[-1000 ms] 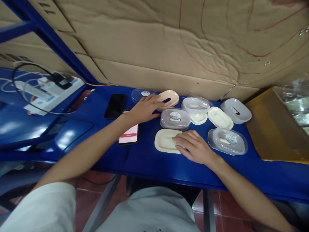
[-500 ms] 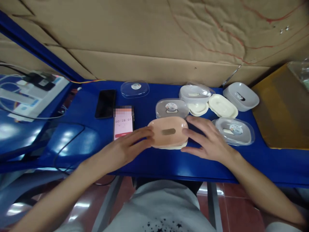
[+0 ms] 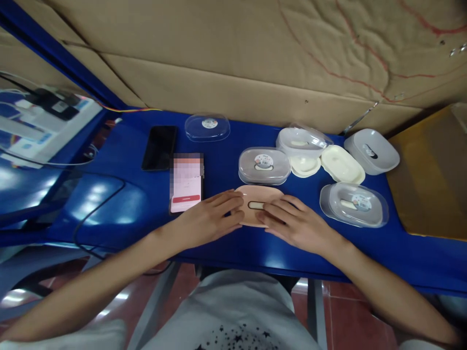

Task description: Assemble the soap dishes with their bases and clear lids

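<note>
Peach dish point(image 3: 251, 194) lies just to the near side of the clear-lidded box point(image 3: 251, 171); your left hand point(image 3: 209, 217) and right hand point(image 3: 301, 223) grasp its opposite ends, fingers curled over, apparently to steady it.

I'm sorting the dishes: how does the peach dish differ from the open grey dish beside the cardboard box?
The left hand and right hand touch the peach dish; neither touches the grey dish. The peach dish lies nearer the front of the table; the grey dish sits farther back, by the cardboard box. Both are rounded oblongs with a slot.
</note>
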The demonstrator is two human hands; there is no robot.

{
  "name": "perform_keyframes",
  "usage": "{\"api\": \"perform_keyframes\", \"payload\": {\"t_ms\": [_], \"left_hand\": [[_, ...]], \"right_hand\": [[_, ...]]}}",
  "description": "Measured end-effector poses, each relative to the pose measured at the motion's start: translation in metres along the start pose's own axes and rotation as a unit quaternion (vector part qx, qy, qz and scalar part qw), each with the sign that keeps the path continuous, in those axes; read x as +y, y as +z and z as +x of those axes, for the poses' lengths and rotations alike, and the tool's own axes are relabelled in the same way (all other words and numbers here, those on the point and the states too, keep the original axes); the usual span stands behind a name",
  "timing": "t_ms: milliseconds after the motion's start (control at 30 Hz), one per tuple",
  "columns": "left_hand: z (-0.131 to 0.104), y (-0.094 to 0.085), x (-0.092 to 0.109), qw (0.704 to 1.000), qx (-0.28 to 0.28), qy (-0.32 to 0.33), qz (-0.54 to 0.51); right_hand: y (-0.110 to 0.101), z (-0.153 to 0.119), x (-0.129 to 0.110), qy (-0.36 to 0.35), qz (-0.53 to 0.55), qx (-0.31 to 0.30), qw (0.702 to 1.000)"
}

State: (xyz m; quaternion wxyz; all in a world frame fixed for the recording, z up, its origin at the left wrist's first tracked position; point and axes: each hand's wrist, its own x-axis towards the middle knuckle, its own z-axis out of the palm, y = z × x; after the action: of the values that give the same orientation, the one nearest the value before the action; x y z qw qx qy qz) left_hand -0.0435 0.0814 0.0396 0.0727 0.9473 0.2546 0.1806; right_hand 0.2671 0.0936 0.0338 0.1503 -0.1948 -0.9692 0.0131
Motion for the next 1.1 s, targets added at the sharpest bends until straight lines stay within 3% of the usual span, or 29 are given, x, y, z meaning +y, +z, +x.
{"api": "perform_keyframes", "payload": {"t_ms": [100, 200, 300, 367, 467, 567, 667, 767, 833, 933, 1100], "left_hand": [[0.003, -0.014, -0.020, 0.999, 0.037, -0.021, -0.025], [0.015, -0.037, -0.072, 0.988, 0.081, -0.131, 0.026], [0.033, -0.052, -0.139, 0.961, 0.026, -0.260, 0.087], [0.042, -0.054, -0.178, 0.947, -0.024, -0.315, 0.066], [0.047, -0.053, -0.205, 0.935, -0.065, -0.347, 0.030], [0.044, -0.057, -0.181, 0.937, -0.029, -0.348, 0.036], [0.039, -0.059, -0.114, 0.960, 0.092, -0.263, 0.021], [0.035, -0.048, -0.039, 0.979, 0.085, -0.185, 0.008], [0.035, -0.033, -0.004, 0.985, 0.062, -0.162, 0.024], [0.037, -0.011, 0.014, 0.986, 0.027, -0.160, 0.045], [0.036, 0.007, 0.004, 0.987, 0.007, -0.157, 0.033]], "right_hand": [[0.001, 0.002, 0.002, 0.023, 0.023, 0.013, 0.999], [0.003, 0.005, 0.006, 0.045, 0.055, 0.022, 0.997], [0.005, 0.006, 0.011, 0.050, 0.077, 0.032, 0.995], [0.005, 0.005, 0.014, 0.050, 0.078, 0.050, 0.994], [0.002, 0.001, 0.019, 0.062, 0.065, 0.083, 0.992], [-0.005, -0.003, 0.021, 0.089, 0.055, 0.104, 0.989], [-0.016, -0.004, 0.021, 0.120, 0.042, 0.131, 0.983], [-0.027, -0.004, 0.019, 0.110, 0.044, 0.132, 0.984], [-0.031, -0.004, 0.018, 0.086, 0.046, 0.112, 0.989], [-0.031, -0.003, 0.018, 0.071, 0.032, 0.077, 0.994], [-0.024, -0.001, 0.017, 0.068, 0.002, 0.049, 0.997]]}}
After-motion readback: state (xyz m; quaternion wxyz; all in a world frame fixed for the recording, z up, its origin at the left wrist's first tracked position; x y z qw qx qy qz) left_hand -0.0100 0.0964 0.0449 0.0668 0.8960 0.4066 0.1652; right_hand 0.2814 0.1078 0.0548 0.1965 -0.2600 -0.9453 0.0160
